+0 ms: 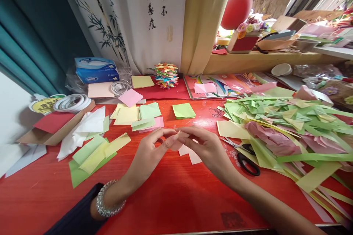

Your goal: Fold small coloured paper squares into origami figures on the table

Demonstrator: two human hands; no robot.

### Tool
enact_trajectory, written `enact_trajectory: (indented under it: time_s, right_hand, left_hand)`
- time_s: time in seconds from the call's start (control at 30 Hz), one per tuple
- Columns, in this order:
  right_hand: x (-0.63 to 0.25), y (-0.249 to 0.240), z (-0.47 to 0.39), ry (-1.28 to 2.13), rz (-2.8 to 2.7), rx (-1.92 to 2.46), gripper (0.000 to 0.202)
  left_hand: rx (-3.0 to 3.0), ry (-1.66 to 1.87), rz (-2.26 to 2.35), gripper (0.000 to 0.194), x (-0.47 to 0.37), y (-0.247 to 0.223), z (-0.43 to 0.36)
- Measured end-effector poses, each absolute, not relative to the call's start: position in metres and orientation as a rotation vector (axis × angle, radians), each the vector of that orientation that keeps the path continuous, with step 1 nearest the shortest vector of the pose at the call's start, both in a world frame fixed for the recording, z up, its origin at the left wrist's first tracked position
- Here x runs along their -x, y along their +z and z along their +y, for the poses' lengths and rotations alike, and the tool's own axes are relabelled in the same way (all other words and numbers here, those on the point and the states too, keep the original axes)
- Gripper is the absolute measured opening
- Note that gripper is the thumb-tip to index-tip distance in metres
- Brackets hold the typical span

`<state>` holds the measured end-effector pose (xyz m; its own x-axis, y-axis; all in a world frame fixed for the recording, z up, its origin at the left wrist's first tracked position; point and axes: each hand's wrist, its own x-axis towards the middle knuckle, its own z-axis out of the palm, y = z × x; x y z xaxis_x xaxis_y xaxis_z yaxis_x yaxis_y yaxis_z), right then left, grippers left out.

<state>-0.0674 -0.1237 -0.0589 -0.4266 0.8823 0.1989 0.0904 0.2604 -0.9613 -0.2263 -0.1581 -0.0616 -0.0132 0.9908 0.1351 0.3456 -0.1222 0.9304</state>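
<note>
Between my two hands is a small pale piece of paper [181, 136], pinched by thumb and fingers on both sides just above the table. My left hand [156, 145] is closed on its left edge, and a beaded bracelet [103, 200] circles that wrist. My right hand [204, 147] grips the right edge, its fingers partly hiding the sheet. Pale pink paper pieces [194, 157] lie on the table beneath the right hand. Beyond the hands sit a green square paper stack [184, 111] and yellow paper squares [127, 115].
To the right, black-handled scissors [249, 165] lie beside a heap of green paper strips [275, 114]. A cardboard tray [57, 134] with tape rolls stands at left, near a blue tissue pack [96, 69]. At the back stands a colourful folded-paper ornament [166, 76].
</note>
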Motion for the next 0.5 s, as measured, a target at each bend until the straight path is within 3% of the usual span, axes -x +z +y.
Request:
enact_trajectory:
  time_s: [0.1, 0.2, 0.5]
  right_hand:
    - [0.067, -0.060, -0.124, 1.154, -1.805, 0.939, 0.024]
    - [0.068, -0.064, -0.124, 1.281, -1.649, 0.940, 0.030]
    - [0.069, -0.067, -0.120, 1.600, -1.450, 0.933, 0.022]
  left_hand:
    - [-1.526, 1.186, 1.397, 0.019, 0.226, -0.064, -0.159]
    - [-1.475, 1.260, 1.410, 0.017, 0.225, -0.069, -0.160]
    - [-1.367, 1.294, 1.445, 0.021, 0.223, -0.075, -0.161]
